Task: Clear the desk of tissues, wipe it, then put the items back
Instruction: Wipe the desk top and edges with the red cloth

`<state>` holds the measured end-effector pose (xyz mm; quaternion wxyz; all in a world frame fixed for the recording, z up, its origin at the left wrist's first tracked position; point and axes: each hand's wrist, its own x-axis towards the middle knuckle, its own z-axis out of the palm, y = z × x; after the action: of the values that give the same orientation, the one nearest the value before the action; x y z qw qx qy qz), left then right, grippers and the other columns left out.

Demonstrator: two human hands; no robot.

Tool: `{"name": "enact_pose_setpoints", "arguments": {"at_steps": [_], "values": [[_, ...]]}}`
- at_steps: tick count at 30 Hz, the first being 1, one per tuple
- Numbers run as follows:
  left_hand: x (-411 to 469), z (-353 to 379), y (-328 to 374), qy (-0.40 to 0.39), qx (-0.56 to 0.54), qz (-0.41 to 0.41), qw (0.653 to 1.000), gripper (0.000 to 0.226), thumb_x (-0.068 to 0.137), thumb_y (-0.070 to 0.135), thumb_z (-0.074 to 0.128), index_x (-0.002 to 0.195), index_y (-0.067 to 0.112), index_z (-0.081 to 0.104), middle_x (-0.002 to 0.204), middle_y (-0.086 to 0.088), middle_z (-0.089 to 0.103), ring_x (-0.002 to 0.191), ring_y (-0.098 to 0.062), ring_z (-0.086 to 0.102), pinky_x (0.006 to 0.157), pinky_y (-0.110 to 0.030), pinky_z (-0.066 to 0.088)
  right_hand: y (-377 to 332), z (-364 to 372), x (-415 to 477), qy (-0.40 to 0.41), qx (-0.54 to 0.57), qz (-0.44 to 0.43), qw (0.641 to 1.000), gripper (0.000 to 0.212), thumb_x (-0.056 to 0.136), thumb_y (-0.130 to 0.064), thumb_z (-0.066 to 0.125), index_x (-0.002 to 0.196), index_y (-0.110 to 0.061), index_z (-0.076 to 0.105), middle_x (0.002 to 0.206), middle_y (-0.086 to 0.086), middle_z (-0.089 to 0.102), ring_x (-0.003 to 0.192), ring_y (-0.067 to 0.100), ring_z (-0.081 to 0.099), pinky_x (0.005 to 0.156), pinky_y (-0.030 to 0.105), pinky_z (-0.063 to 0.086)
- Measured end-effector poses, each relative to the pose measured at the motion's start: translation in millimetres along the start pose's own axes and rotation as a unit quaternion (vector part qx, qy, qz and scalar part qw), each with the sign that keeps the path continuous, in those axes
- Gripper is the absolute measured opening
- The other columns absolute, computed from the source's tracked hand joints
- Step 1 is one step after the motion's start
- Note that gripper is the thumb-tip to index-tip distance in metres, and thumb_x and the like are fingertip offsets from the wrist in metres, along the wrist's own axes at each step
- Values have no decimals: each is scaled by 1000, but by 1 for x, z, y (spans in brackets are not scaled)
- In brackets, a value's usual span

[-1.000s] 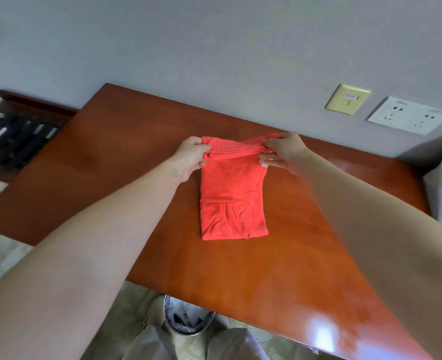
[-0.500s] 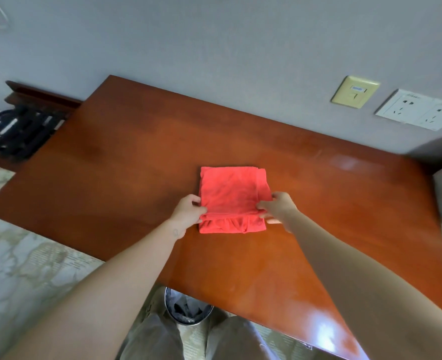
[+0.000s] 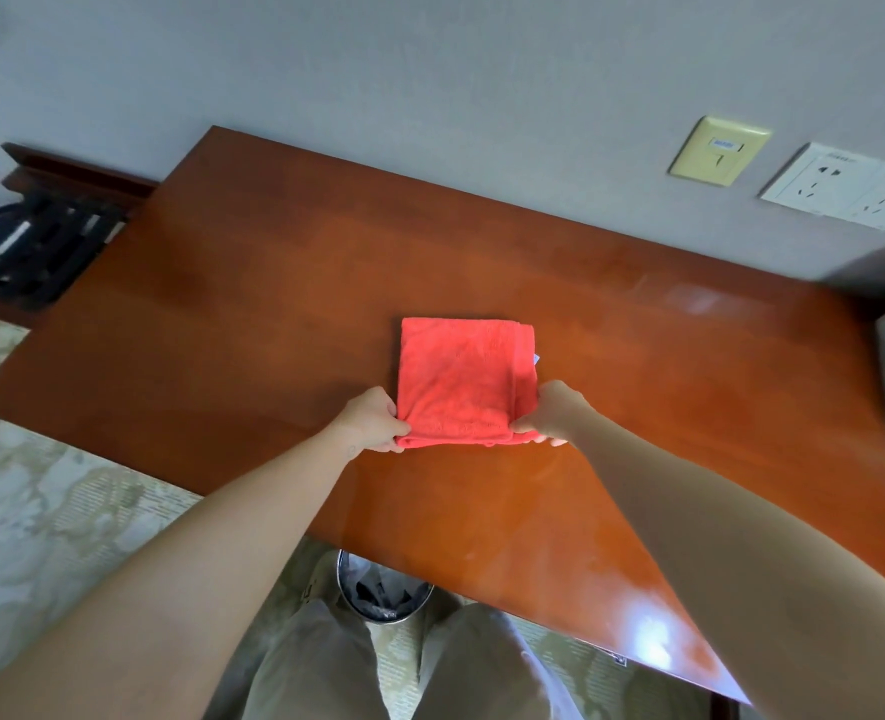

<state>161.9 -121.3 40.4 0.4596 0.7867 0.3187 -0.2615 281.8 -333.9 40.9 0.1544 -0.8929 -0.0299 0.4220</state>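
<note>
Cloth now doubled; dark-lined bin below

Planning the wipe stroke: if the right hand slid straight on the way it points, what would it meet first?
The red cloth, whose near right corner the right hand pinches; past it, likely the left hand.

We count one red cloth, one desk, two hands, a left hand and a right hand, one yellow wall plate, one white socket plate, one bin, and perhaps one dark tray, too blurred to be sure.
</note>
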Motion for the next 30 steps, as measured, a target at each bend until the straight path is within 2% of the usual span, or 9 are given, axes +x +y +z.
{"name": "enact_pose_setpoints", "arguments": {"at_steps": [2,4,8,12,16,23,26,28,30], "values": [[5,-8,2,7,63,-7,998,39,90,29,70,114,6,48,118,-12,59,104,-28,67,87,-38,58,-3,-4,-1,35,-36,23,998,51,73,-45,74,104,-10,56,84,2,66,80,20,65,67,31,54],[13,-18,7,112,174,35,978,61,88,42,69,129,8,40,127,-10,49,111,-29,59,90,-45,54,-8,-13,0,129,-31,25,991,61,76,-53,66,116,-11,47,104,5,58,100,26,58,77,38,50],[26,-16,29,277,240,303,879,41,96,26,55,132,10,44,134,-9,46,120,-25,50,98,-37,46,-31,-4,9,331,-4,-188,925,41,90,-13,45,130,-7,46,136,13,46,127,35,41,101,43,39],[48,18,21,168,285,319,888,61,104,30,36,156,8,13,165,-8,9,152,-23,5,123,-43,10,-45,50,33,265,-15,-295,918,50,101,-12,30,151,-9,28,162,8,17,150,24,11,121,38,15],[71,25,-11,116,421,252,864,80,94,68,3,152,21,-24,160,5,-29,146,-14,-28,119,-56,-11,-11,69,52,262,-132,-288,911,58,104,-47,17,156,-28,0,162,-9,-9,149,10,-14,122,34,-6],[78,20,-19,129,444,278,842,98,79,87,3,149,27,-32,158,4,-35,145,-15,-31,117,-60,-13,1,62,55,252,-189,-324,892,63,100,-55,9,154,-31,-9,161,-11,-13,147,9,-19,122,38,-8],[68,16,-16,110,376,263,882,103,80,85,16,148,26,-34,155,-3,-41,145,-20,-33,118,-53,-16,3,56,52,234,-110,-312,914,68,100,-52,27,156,-29,-5,163,-8,-10,149,11,-13,122,41,-5],[60,16,-17,177,232,220,931,105,86,76,36,155,19,-19,161,-8,-24,150,-27,-18,119,-47,-7,9,51,46,286,13,-264,921,73,98,-41,49,156,-19,11,163,4,12,149,21,12,121,41,15],[52,16,-19,258,135,164,942,91,90,63,50,156,10,16,157,-12,13,147,-30,16,118,-43,21,17,47,35,313,103,-189,925,65,94,-31,58,149,-12,30,148,12,35,135,29,36,110,40,35]]}}
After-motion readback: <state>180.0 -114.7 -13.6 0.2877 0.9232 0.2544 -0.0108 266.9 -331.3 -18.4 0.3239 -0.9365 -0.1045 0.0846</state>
